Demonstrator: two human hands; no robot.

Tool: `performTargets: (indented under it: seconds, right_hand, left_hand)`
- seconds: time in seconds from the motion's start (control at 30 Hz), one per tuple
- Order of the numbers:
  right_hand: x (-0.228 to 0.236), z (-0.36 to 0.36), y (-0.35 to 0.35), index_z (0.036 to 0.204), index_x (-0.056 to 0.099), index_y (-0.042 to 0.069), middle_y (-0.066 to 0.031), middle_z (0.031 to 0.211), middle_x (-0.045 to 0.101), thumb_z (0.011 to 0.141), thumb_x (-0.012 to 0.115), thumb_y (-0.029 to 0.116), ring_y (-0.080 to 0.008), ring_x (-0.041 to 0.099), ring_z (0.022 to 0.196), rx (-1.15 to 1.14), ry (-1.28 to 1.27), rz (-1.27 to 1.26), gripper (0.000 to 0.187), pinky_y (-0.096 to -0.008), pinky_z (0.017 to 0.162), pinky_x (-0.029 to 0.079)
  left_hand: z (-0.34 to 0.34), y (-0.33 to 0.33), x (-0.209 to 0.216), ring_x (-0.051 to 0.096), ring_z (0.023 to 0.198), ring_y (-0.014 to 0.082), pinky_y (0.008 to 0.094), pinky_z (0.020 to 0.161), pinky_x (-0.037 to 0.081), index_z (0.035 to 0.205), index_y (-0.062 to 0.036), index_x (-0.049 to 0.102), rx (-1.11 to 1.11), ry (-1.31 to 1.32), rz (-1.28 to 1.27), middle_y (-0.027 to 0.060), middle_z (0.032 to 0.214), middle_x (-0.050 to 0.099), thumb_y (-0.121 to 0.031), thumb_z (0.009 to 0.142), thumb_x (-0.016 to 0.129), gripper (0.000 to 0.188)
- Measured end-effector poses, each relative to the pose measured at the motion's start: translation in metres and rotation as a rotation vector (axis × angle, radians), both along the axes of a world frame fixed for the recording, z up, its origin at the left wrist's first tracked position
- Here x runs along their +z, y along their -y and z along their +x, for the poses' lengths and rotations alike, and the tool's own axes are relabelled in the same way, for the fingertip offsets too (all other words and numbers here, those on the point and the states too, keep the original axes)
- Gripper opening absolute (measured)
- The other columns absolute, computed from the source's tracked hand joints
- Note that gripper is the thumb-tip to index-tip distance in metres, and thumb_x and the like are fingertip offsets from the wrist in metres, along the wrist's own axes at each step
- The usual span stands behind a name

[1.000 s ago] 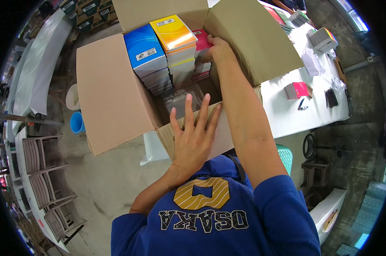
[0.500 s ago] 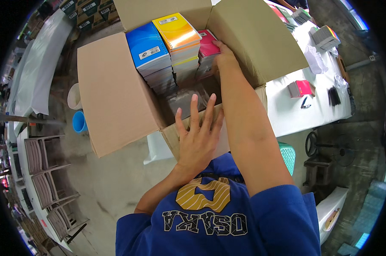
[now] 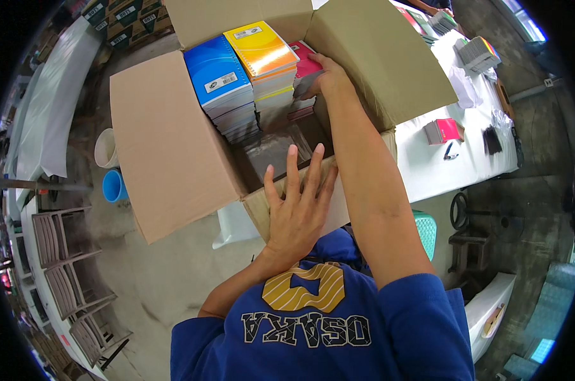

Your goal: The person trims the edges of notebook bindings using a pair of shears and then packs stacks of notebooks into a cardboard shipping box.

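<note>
1. Head view, starting left of the left hand's grip: the big open flap (image 3: 167, 146) of the cardboard box (image 3: 364, 57) juts out over the floor. Any knock on it could tip or turn the box, since I cannot tell how much of the box rests on the table (image 3: 453, 165).
2. The left hand (image 3: 298, 213) lies flat on the near wall of the box with its fingers spread, holding nothing. If it pushes too hard, the thin wall may buckle inward.
3. Just beyond that hand, the blue notebook stack (image 3: 221, 86) and the yellow notebook stack (image 3: 265, 57) stand tall inside the box. They lean a little and could slide into the bare gap in front of them.
4. The right hand (image 3: 325, 76) is deep in the box, its grip closed on the pink notebook (image 3: 305, 63) that sits just right of the yellow stack. Its fingertips are partly hidden. A loose pinch could let the book slip or bend its cover against the neighbouring stack.
5. Right of that grip, the far flap crowds the forearm.
</note>
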State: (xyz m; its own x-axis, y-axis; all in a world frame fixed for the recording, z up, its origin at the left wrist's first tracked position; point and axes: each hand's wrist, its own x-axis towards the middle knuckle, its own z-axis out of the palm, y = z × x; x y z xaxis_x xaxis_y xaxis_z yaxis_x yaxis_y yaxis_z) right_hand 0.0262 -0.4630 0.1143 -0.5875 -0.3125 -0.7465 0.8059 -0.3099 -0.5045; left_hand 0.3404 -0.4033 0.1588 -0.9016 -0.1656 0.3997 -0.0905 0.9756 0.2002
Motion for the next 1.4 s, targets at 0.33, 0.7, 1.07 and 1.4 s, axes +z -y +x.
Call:
performTargets:
  seconds: [0.33,0.7,1.07,1.4]
  right_hand:
    - [0.028,0.02,0.009,0.143,0.038,0.013,-0.0186,0.152,0.031,0.077,0.08,0.023,-0.0445,0.027,0.138,0.026,0.065,0.181,0.078,-0.0684,0.109,0.018]
    - [-0.003,0.017,0.012,0.134,0.05,0.011,-0.017,0.141,0.047,0.07,0.083,0.027,-0.0355,0.041,0.131,-0.088,0.049,0.146,0.074,-0.0605,0.107,0.026]
    - [-0.03,0.012,-0.014,0.101,0.067,0.015,-0.0065,0.106,0.065,0.06,0.09,0.025,-0.0286,0.061,0.099,-0.077,0.067,0.267,0.049,-0.0509,0.087,0.046]
    - [-0.005,0.027,-0.03,0.112,0.061,0.016,-0.0061,0.123,0.057,0.056,0.094,0.028,-0.0292,0.042,0.119,-0.144,0.27,0.132,0.066,-0.0506,0.091,0.035]
  left_hand:
    - [0.003,0.005,0.002,0.03,0.138,0.0448,0.0666,0.101,0.026,0.135,-0.0099,0.054,-0.015,0.03,-0.004,0.0123,0.153,0.033,-0.014,0.087,0.053,0.048]
    - [0.005,0.005,-0.004,0.028,0.14,0.0431,0.0654,0.103,0.024,0.134,-0.0098,0.054,0.009,-0.013,-0.015,0.0117,0.154,0.032,-0.014,0.086,0.055,0.048]
    - [0.003,0.005,-0.004,0.028,0.14,0.0412,0.0634,0.104,0.025,0.133,-0.0102,0.054,0.002,-0.033,-0.009,0.0104,0.152,0.034,-0.016,0.086,0.055,0.047]
    - [0.002,0.002,-0.002,0.03,0.139,0.0398,0.0627,0.103,0.026,0.136,-0.0127,0.052,0.0,-0.021,-0.013,0.01,0.151,0.035,-0.017,0.086,0.054,0.05]
